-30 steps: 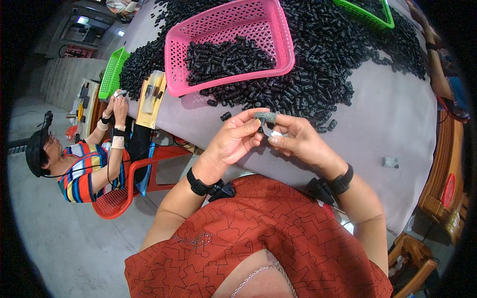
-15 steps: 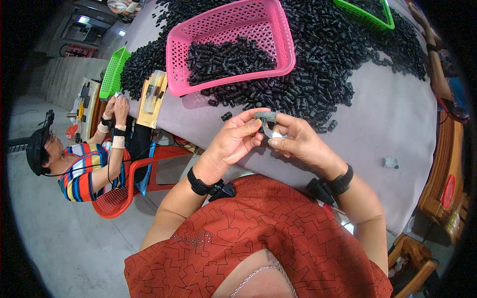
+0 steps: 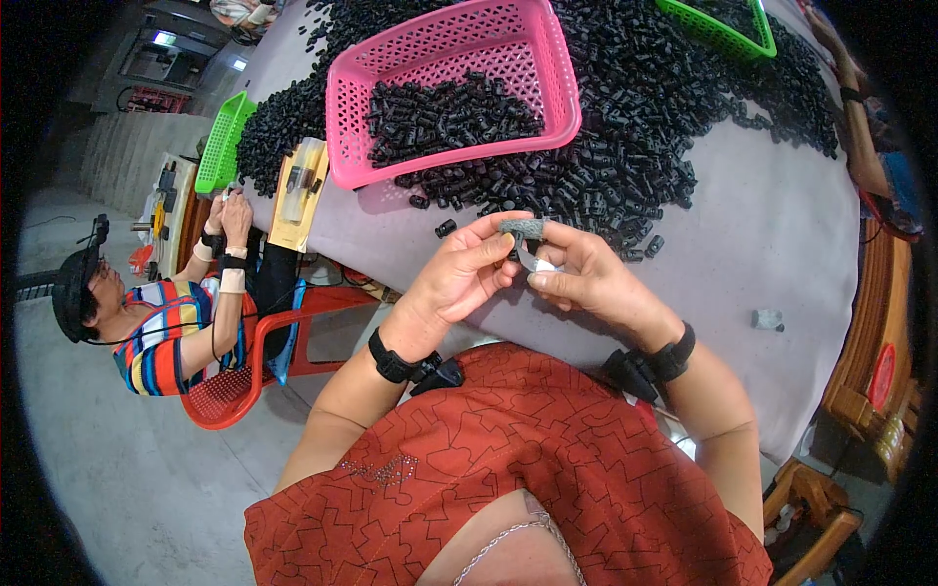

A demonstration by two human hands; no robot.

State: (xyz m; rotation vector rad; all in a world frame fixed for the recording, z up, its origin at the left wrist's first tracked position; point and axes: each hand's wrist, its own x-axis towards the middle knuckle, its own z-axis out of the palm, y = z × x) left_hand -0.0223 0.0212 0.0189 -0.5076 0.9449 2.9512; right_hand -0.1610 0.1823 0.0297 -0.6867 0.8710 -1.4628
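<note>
My left hand (image 3: 464, 269) is closed in a pinch on a small black cylindrical part (image 3: 515, 253), mostly hidden by the fingers. Opposite it, my right hand (image 3: 584, 273) grips a small knife (image 3: 544, 265), its pale end between thumb and fingers. The knife's curved metal edge points toward the black part; whether they touch I cannot tell. A grey textured sleeve (image 3: 522, 229) lies in line with my right index finger, apparently worn over its tip, and meets the left fingertips. Both hands are above the table's near edge, in front of loose black parts (image 3: 625, 127).
A pink basket (image 3: 454, 164) partly filled with black parts stands ahead. Green baskets (image 3: 223, 146) (image 3: 723, 37) are at far left and far right. A grey cylinder (image 3: 767, 319) lies on the grey tablecloth (image 3: 762, 215). A co-worker (image 3: 186, 322) sits at left; another person's arm (image 3: 860, 146) is at right.
My hands stay nearly in place; the grey sleeve and the knife have tilted slightly. The co-worker's hands at left have shifted a little.
</note>
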